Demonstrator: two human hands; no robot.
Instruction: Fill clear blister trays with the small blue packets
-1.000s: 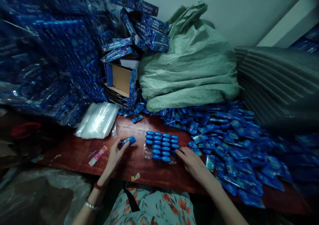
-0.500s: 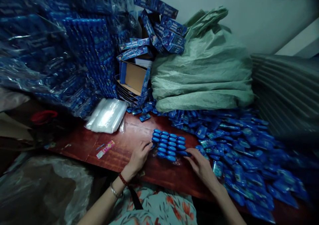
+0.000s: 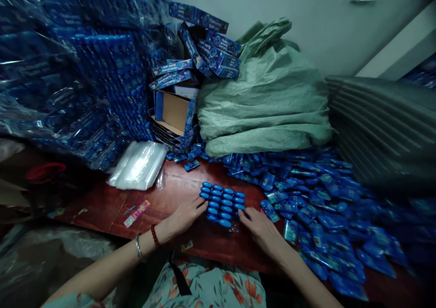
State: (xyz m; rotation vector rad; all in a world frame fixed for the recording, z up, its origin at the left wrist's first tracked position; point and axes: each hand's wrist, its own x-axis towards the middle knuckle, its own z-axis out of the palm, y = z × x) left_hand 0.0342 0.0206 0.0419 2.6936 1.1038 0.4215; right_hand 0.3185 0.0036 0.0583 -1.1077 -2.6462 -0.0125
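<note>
Small glossy blue packets (image 3: 226, 202) stand close together in rows on the reddish-brown table, between my two hands. My left hand (image 3: 185, 215) reaches in from the left with fingers stretched out, their tips against the left side of the rows. On the opposite side, my right hand (image 3: 260, 228) has its fingers bent and a little apart. Its fingertips touch the lowest packet of the right-hand column, partly covering it. A clear plastic scrap (image 3: 234, 228) lies by the front of the rows.
A large heap of loose blue packets (image 3: 316, 208) spreads across the right side. Behind stand a green woven sack (image 3: 262, 112) and open cardboard boxes (image 3: 173, 112). Clear plastic bags (image 3: 138, 165) lie at left, near a pink wrapper (image 3: 136, 213). Plastic-wrapped blue stacks (image 3: 105, 81) tower behind them.
The view has shifted, so the scene sits further left. My right hand has brought its blue packet against the right-hand column and loosened its pinch. My left fingers have straightened along the left side.
</note>
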